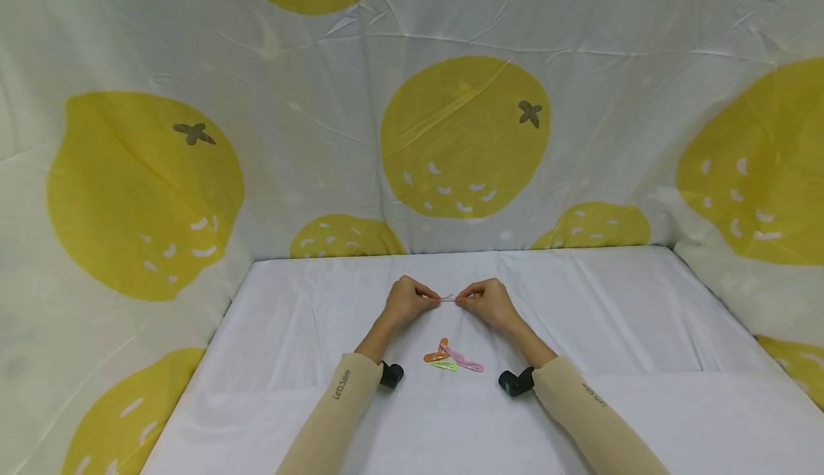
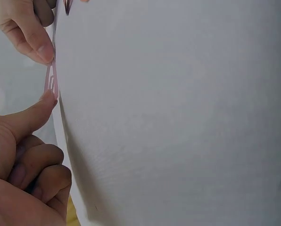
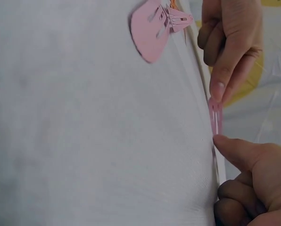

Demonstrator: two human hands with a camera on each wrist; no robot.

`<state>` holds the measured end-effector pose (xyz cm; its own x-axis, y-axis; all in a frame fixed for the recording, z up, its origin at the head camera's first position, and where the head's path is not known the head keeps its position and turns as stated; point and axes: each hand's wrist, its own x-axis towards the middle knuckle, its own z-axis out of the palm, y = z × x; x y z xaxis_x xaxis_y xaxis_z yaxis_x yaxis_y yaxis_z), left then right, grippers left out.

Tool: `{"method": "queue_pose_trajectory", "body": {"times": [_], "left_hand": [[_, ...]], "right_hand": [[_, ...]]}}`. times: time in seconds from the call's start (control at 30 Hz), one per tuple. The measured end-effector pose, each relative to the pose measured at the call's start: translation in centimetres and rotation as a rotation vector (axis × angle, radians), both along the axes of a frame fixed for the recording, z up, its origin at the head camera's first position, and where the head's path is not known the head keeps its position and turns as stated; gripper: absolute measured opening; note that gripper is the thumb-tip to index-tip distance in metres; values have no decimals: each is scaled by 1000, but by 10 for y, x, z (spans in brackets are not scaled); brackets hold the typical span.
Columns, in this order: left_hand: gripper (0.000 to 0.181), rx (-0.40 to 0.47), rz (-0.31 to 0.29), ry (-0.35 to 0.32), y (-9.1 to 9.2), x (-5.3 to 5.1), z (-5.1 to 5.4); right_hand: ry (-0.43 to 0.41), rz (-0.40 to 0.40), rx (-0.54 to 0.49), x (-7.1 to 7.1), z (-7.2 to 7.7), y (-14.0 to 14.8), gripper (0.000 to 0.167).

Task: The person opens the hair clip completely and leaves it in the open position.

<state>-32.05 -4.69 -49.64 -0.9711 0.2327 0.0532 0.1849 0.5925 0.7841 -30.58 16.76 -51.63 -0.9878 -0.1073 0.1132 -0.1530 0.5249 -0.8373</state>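
A pink hair clip (image 1: pixel 448 299) is stretched between both hands above the white cloth. The left hand (image 1: pixel 409 299) pinches one end between thumb and finger, and the right hand (image 1: pixel 488 302) pinches the other. In the left wrist view the clip (image 2: pixel 51 80) shows a slim inner tongue, with the left hand (image 2: pixel 29 155) below it. The right wrist view shows the same clip (image 3: pixel 216 117) above the right hand (image 3: pixel 253 181). Nearer the person lie orange clips (image 1: pixel 436 356), a green clip (image 1: pixel 445 365) and pink clips (image 1: pixel 472 366).
White cloth (image 1: pixel 270 332) covers the table, and a lemon-print curtain (image 1: pixel 309 124) hangs behind it and at the sides. Black wrist cameras, left (image 1: pixel 391 375) and right (image 1: pixel 517 382), sit at the beige sleeves. The loose clips lie between the forearms.
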Motion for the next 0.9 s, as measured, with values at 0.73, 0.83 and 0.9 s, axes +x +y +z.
{"method": "queue_pose_trajectory", "body": {"times": [0.73, 0.83, 0.9], "left_hand": [[10, 19, -184, -116, -36, 48, 19], [10, 12, -222, -121, -34, 55, 20], [11, 9, -237, -118, -32, 59, 20]], "right_hand": [[-196, 75, -104, 49, 25, 5, 25], [-196, 107, -67, 60, 22, 5, 22], [-193, 129, -47, 67, 19, 5, 20]]}}
